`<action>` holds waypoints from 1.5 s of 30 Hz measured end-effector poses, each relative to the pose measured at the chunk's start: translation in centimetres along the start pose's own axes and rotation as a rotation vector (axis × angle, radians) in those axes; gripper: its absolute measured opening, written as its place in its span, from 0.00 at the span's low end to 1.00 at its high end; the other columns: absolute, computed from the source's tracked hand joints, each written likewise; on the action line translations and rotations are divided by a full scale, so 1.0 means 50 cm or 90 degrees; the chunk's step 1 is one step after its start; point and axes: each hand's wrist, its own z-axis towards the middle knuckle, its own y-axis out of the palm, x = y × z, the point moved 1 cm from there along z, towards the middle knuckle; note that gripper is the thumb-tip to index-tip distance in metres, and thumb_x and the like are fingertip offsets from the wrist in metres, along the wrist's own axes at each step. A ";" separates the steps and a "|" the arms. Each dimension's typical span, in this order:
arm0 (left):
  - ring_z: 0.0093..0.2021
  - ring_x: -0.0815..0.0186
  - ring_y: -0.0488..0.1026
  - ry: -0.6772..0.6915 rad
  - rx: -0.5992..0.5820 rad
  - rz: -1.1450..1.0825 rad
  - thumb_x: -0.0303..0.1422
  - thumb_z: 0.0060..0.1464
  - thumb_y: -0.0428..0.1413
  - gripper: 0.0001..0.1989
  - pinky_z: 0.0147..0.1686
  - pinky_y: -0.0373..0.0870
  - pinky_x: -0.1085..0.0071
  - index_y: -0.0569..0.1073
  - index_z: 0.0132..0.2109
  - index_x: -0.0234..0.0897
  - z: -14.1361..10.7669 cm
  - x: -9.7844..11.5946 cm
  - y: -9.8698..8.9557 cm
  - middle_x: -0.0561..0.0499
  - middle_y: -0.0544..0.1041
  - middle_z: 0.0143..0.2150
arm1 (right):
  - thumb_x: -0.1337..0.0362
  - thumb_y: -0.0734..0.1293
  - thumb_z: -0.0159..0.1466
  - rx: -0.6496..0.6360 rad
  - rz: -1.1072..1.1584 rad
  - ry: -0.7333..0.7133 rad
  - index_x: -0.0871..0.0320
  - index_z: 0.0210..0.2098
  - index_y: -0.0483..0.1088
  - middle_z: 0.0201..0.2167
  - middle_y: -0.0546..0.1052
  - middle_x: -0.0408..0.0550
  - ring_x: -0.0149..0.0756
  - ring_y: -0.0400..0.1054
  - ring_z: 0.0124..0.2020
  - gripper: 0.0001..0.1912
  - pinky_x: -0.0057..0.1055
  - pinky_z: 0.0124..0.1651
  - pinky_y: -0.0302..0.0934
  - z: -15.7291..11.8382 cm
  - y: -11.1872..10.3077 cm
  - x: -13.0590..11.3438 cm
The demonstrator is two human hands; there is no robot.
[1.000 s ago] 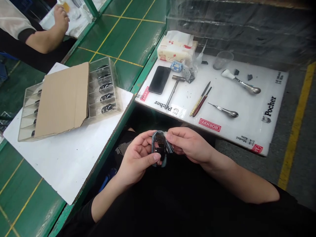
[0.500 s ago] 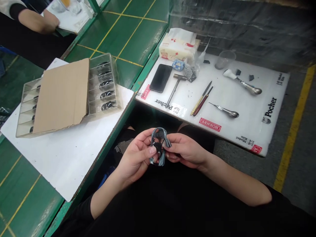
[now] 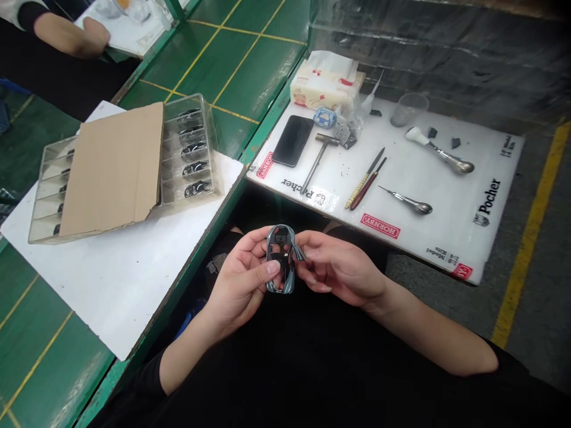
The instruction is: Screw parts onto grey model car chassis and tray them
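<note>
A: What does the left hand (image 3: 243,273) do?

B: It holds a little grey and black car shell (image 3: 285,261). The thumb lies on the dark part, and the other fingers bend around the side. They are closed on it.

A: And the right hand (image 3: 343,261)?

B: Its fingers (image 3: 319,286) are bent, with a small gap under the top ones. The tips touch a grey flap (image 3: 300,254) that sticks out from the car shell's side. I can't tell if they pinch it.

A: Where is the car shell?

B: Up between the two hands, over the lap.

A: Any edges close by?

B: Yes. The front edge of the white counter (image 3: 446,220) is just past the right hand. The edge of the green counter (image 3: 75,356) runs slantwise along the left arm.

A: Is there room to move?

B: Some. There is a wide gap between the left hand and the see-through box (image 3: 173,191) with cardboard (image 3: 113,169) on top. The silver tool (image 3: 419,207) and the red stick tool (image 3: 364,190) lie near the front of the white counter, apart from the hands. The phone (image 3: 292,141) and hammer (image 3: 327,140) lie farther back.
</note>
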 end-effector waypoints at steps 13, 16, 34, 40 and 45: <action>0.31 0.74 0.82 -0.066 -0.040 -0.046 0.31 0.61 0.86 0.29 0.33 0.86 0.78 0.90 0.66 0.41 -0.002 -0.003 0.001 0.52 0.88 0.48 | 0.40 0.89 0.74 0.056 -0.161 -0.134 0.53 0.50 0.85 0.34 0.81 0.42 0.32 0.66 0.30 0.25 0.32 0.33 0.63 -0.017 0.011 -0.007; 0.30 0.73 0.81 -0.070 -0.038 -0.040 0.31 0.61 0.86 0.29 0.34 0.86 0.77 0.89 0.66 0.41 -0.002 -0.002 0.002 0.51 0.88 0.48 | 0.40 0.91 0.71 0.088 -0.219 -0.135 0.52 0.50 0.86 0.40 0.85 0.46 0.40 0.78 0.39 0.26 0.39 0.46 0.76 -0.022 0.012 -0.011; 0.44 0.63 0.89 0.135 -0.067 0.154 0.24 0.64 0.83 0.31 0.43 0.91 0.70 0.90 0.70 0.47 -0.016 -0.002 -0.006 0.48 0.90 0.52 | 0.42 0.91 0.71 0.073 -0.243 -0.081 0.55 0.44 0.88 0.35 0.83 0.44 0.32 0.64 0.30 0.24 0.32 0.33 0.60 -0.037 0.017 -0.036; 0.50 0.63 0.91 0.194 -0.091 0.206 0.19 0.64 0.81 0.35 0.50 0.93 0.72 0.91 0.72 0.53 -0.019 0.006 -0.017 0.48 0.91 0.57 | 0.46 0.93 0.68 0.079 -0.202 -0.050 0.57 0.40 0.86 0.28 0.75 0.40 0.30 0.60 0.27 0.24 0.29 0.29 0.53 -0.042 0.015 -0.043; 0.46 0.67 0.90 0.236 -0.126 0.222 0.19 0.64 0.81 0.38 0.47 0.92 0.74 0.89 0.75 0.53 -0.012 0.001 -0.030 0.48 0.91 0.57 | 0.48 0.94 0.65 0.024 -0.103 0.016 0.59 0.41 0.85 0.27 0.73 0.39 0.27 0.57 0.26 0.25 0.26 0.27 0.49 -0.036 0.009 -0.037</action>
